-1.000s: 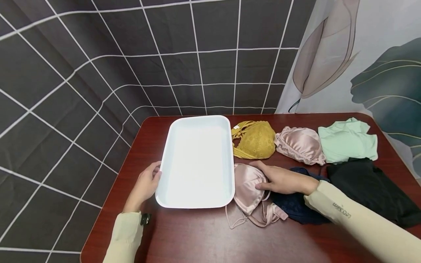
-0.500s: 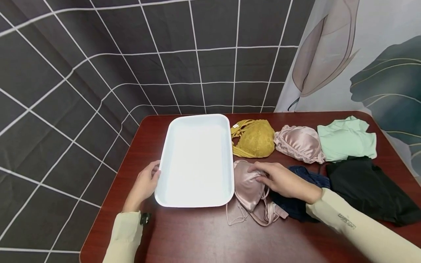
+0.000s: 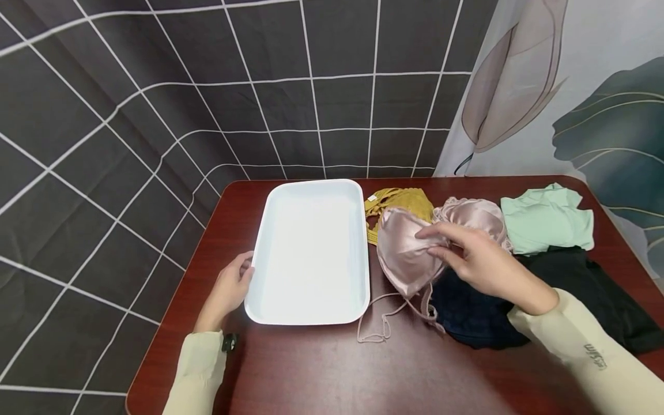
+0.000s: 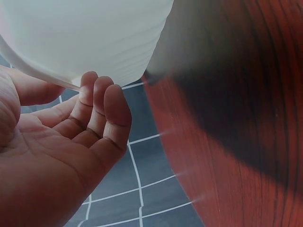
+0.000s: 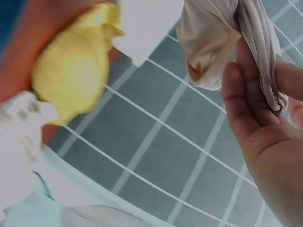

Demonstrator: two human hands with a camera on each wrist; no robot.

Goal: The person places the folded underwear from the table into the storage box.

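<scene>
My right hand [image 3: 479, 262] pinches a pink satin bra [image 3: 404, 251] between thumb and fingers, raised off the table with its thin straps trailing below. In the right wrist view, folded satin [image 5: 258, 45] runs between the thumb and the fingers. At the left side of a white rectangular tray [image 3: 311, 253], my left hand [image 3: 228, 291] holds the edge. Fingertips [image 4: 116, 101] curl against the tray's outer wall in the left wrist view, and the thumb lies by the rim.
Behind the lifted bra are a mustard-yellow bra [image 3: 410, 199] and another pink bra with lace trim [image 3: 474, 213]. A mint-green garment [image 3: 550, 222], a black garment [image 3: 586, 294] and a navy garment [image 3: 474, 314] lie to the right on the reddish-brown table [image 3: 321, 369]. A dark gridded curtain [image 3: 342, 104] borders the table.
My right hand has taken hold of the pink bra and lifted it up and to the right, so it now overlaps the yellow bra. My left hand and the tray stay put.
</scene>
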